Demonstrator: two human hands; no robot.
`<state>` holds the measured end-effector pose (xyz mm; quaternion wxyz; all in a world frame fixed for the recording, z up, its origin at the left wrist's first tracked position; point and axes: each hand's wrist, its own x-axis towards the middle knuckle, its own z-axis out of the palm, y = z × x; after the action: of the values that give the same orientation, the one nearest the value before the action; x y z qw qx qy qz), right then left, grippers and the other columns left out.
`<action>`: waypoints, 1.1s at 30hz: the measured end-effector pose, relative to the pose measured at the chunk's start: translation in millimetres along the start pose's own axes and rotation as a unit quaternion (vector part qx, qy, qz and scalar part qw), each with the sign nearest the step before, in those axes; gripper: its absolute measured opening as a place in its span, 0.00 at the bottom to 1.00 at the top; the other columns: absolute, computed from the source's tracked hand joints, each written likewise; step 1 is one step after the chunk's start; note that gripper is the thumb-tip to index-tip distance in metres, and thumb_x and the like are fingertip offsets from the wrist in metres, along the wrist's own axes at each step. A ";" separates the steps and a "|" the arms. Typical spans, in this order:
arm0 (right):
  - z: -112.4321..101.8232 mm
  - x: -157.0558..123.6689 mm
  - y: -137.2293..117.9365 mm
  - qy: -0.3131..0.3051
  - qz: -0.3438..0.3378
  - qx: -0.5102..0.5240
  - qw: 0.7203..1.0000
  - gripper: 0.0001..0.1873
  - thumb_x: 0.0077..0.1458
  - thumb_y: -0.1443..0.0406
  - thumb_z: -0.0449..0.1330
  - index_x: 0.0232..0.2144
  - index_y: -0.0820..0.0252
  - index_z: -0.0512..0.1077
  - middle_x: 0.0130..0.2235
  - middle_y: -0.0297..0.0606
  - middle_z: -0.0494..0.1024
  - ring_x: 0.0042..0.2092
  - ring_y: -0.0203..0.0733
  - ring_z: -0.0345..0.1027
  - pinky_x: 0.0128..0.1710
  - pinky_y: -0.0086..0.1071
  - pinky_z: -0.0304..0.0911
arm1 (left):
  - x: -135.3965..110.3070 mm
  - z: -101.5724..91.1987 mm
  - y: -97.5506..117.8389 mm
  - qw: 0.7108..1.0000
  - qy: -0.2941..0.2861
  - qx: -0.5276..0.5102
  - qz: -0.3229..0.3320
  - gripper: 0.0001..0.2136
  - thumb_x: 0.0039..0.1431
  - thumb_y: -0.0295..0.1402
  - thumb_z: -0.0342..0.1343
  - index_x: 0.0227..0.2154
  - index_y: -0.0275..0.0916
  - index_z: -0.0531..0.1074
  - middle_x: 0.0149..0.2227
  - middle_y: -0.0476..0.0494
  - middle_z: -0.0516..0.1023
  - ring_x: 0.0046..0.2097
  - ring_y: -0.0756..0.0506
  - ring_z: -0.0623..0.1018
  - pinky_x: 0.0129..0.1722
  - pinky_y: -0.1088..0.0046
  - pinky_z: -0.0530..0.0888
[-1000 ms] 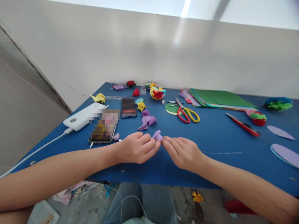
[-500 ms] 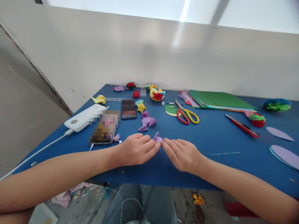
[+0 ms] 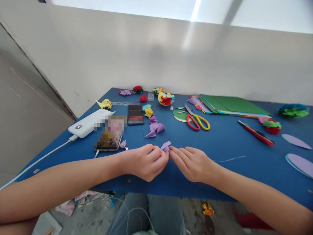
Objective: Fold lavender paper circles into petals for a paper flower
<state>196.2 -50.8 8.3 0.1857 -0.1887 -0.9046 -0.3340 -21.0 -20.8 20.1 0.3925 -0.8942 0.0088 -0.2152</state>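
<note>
Between my two hands, just above the blue table [image 3: 220,153], is a small folded piece of purple paper [image 3: 166,146]. My left hand [image 3: 149,162] is closed, pinching it between thumb and fingers. My right hand [image 3: 192,163] meets its right side with the fingers pressed together at the tips; part of the paper is hidden there. Just beyond my hands lie several folded purple paper cones [image 3: 153,126]. A pair of scissors [image 3: 195,119] with red and yellow handles rests farther back, partly over a green paper circle [image 3: 180,115].
To the left are a phone [image 3: 109,135], a second phone [image 3: 136,114] and a white power bank [image 3: 89,123] with its cable. Coloured paper sheets [image 3: 232,105] and several paper flowers [image 3: 166,99] stand at the back. On the right lie a red cutter [image 3: 256,133] and purple petals [image 3: 302,165].
The purple paper has turned in my fingers, and its upright strip now lies more flatly to the right. My left hand has rolled slightly. The whole view has shifted a little.
</note>
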 end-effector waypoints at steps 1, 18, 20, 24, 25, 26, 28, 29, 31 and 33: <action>-0.1 -0.2 0.4 0.001 0.000 0.003 1.000 0.16 0.56 0.75 0.44 0.36 0.74 0.71 0.36 0.51 0.77 0.32 0.40 0.70 0.28 0.33 0.62 | 0.4 0.5 1.0 1.000 -0.004 -0.015 -0.011 0.10 0.58 0.29 0.48 0.37 0.28 0.72 0.35 0.40 0.71 0.30 0.49 0.71 0.22 0.73 0.63; -2.7 1.0 -6.8 0.024 0.041 -0.022 0.999 0.13 0.56 0.74 0.46 0.33 0.68 0.70 0.32 0.45 0.77 0.29 0.38 0.69 0.29 0.34 0.59 | 3.3 12.9 11.9 0.933 0.010 -0.274 -0.233 0.07 0.58 0.28 0.47 0.32 0.34 0.71 0.25 0.47 0.70 0.26 0.50 0.68 0.25 0.74 0.64; -3.9 1.8 -7.8 0.020 0.042 -0.024 0.999 0.12 0.56 0.74 0.47 0.34 0.70 0.70 0.33 0.46 0.77 0.30 0.39 0.69 0.29 0.34 0.60 | 3.3 13.4 12.9 0.921 0.006 -0.293 -0.255 0.08 0.58 0.28 0.47 0.32 0.35 0.71 0.26 0.47 0.71 0.26 0.50 0.68 0.25 0.74 0.64; -5.9 2.8 -9.3 0.015 0.040 -0.028 0.999 0.12 0.56 0.74 0.47 0.37 0.72 0.70 0.37 0.50 0.77 0.33 0.43 0.70 0.29 0.35 0.61 | 3.5 12.6 14.7 0.888 -0.005 -0.345 -0.306 0.08 0.58 0.29 0.48 0.35 0.36 0.71 0.27 0.48 0.72 0.29 0.51 0.70 0.28 0.76 0.66; -6.0 2.9 -9.7 0.016 0.042 -0.029 0.999 0.12 0.56 0.74 0.47 0.37 0.72 0.70 0.37 0.51 0.77 0.34 0.43 0.70 0.30 0.36 0.61 | 3.5 12.1 15.2 0.881 -0.008 -0.354 -0.315 0.08 0.58 0.29 0.48 0.36 0.37 0.71 0.28 0.48 0.72 0.30 0.51 0.70 0.28 0.76 0.66; -5.9 3.0 -10.0 0.018 0.045 -0.029 0.998 0.12 0.56 0.74 0.47 0.37 0.72 0.70 0.37 0.51 0.77 0.34 0.43 0.70 0.30 0.36 0.62 | 3.6 11.7 15.7 0.876 -0.011 -0.359 -0.323 0.08 0.58 0.29 0.48 0.36 0.37 0.71 0.28 0.48 0.72 0.30 0.51 0.71 0.29 0.77 0.67; -5.3 2.8 -10.9 0.023 0.050 -0.026 0.998 0.11 0.55 0.74 0.48 0.36 0.72 0.70 0.36 0.50 0.77 0.33 0.44 0.71 0.30 0.36 0.62 | 3.6 10.9 16.9 0.871 -0.016 -0.363 -0.331 0.08 0.58 0.29 0.48 0.35 0.37 0.71 0.28 0.48 0.72 0.31 0.51 0.71 0.29 0.77 0.67; -4.9 2.6 -11.4 0.025 0.051 -0.023 0.998 0.11 0.55 0.74 0.48 0.35 0.72 0.70 0.35 0.49 0.77 0.33 0.44 0.71 0.30 0.36 0.62 | 3.6 10.7 17.5 0.871 -0.019 -0.362 -0.332 0.08 0.58 0.29 0.48 0.35 0.37 0.71 0.28 0.48 0.72 0.31 0.51 0.71 0.29 0.77 0.67; -4.0 2.2 -12.6 0.028 0.049 -0.020 0.998 0.11 0.54 0.75 0.49 0.34 0.72 0.71 0.33 0.49 0.77 0.32 0.44 0.71 0.29 0.37 0.62 | 3.6 10.6 18.6 0.876 -0.026 -0.357 -0.324 0.08 0.58 0.29 0.47 0.34 0.36 0.72 0.27 0.48 0.72 0.30 0.51 0.71 0.28 0.76 0.66; -3.2 1.7 -13.9 0.026 0.045 -0.017 0.998 0.11 0.54 0.75 0.48 0.34 0.72 0.71 0.33 0.49 0.77 0.32 0.44 0.71 0.29 0.37 0.62 | 3.5 10.9 19.1 0.882 -0.031 -0.350 -0.313 0.09 0.58 0.29 0.47 0.33 0.36 0.72 0.26 0.48 0.71 0.29 0.51 0.71 0.27 0.76 0.66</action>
<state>189.0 -62.4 3.9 0.2208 -0.2241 -0.8840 -0.3456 -10.6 -27.0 1.4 -0.0338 -0.9360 -0.2086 -0.2815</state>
